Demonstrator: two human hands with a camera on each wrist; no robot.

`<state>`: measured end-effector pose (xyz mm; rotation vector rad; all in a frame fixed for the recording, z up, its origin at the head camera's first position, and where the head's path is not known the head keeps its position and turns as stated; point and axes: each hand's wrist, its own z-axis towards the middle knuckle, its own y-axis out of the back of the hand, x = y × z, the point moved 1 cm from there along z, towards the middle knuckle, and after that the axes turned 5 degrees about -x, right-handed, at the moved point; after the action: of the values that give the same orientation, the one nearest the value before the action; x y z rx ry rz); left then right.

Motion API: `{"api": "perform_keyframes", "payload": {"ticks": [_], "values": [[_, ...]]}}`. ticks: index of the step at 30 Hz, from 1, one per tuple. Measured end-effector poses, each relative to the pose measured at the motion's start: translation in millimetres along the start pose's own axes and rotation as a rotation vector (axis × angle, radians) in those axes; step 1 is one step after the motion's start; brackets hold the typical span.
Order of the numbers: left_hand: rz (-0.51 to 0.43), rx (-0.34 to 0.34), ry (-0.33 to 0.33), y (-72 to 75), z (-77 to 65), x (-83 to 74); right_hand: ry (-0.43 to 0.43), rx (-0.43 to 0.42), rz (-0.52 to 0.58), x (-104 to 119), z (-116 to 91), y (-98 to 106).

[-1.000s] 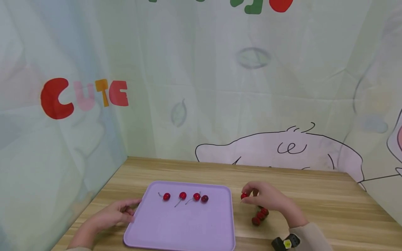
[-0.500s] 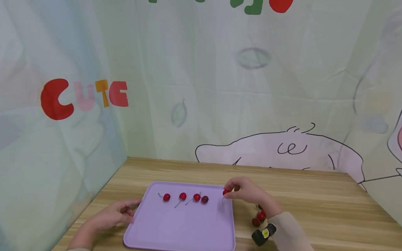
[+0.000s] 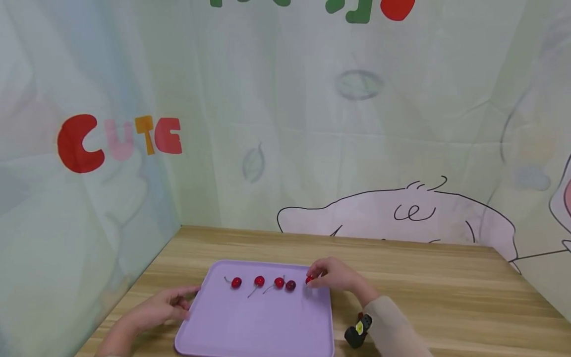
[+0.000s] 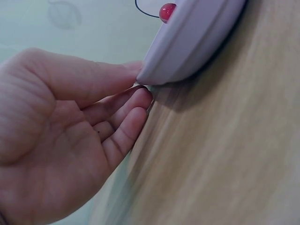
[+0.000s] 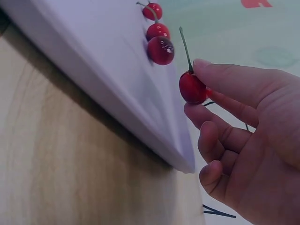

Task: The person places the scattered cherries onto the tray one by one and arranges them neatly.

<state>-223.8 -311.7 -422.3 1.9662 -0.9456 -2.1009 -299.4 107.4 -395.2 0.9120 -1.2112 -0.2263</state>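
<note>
A light purple tray (image 3: 254, 322) lies on the wooden table, with several red cherries in a row near its far edge, such as a dark red cherry (image 3: 290, 285). At the tray's left rim, my left hand (image 3: 156, 310) holds the edge, thumb on the rim (image 4: 145, 77) and fingers curled below. Over the tray's far right corner, my right hand (image 3: 334, 275) pinches a cherry (image 5: 192, 87) between thumb and fingertips. Its green stem (image 5: 185, 49) points up in the right wrist view. In the head view the fingers partly cover this cherry.
Right of the tray, a bit of a red cherry (image 3: 360, 315) shows behind the black wrist device (image 3: 358, 331) on the right sleeve. A printed cloth backdrop (image 3: 276, 163) stands behind the wooden table (image 3: 437, 292) and along its left side.
My right hand has carried a cherry leftward from beside the tray to above its far right corner. The right forearm now covers most of the loose cherries. My left hand has stayed at the rim.
</note>
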Motion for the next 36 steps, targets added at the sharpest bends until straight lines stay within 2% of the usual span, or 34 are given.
{"api": "perform_keyframes", "payload": {"ticks": [7, 14, 20, 30, 36], "values": [[-0.008, 0.01, 0.004, 0.0, 0.1, -0.9, 0.005, 0.024, 0.003, -7.9, 6.1, -6.9], [-0.017, 0.016, 0.014, 0.2, -0.2, -0.4, 0.024, 0.017, 0.014, -5.6, 5.9, -10.8], [-0.025, 0.021, -0.005, -0.1, 0.2, 0.0, 0.032, 0.011, 0.011, -10.7, 9.2, -13.6], [-0.034, 0.02, -0.022, -0.2, -0.3, 0.3, 0.014, 0.006, 0.011, -9.1, 7.5, -15.0], [-0.012, 0.01, -0.004, 0.0, -0.4, -1.4, -0.039, -0.026, -0.028, -4.7, 2.4, -7.7]]}}
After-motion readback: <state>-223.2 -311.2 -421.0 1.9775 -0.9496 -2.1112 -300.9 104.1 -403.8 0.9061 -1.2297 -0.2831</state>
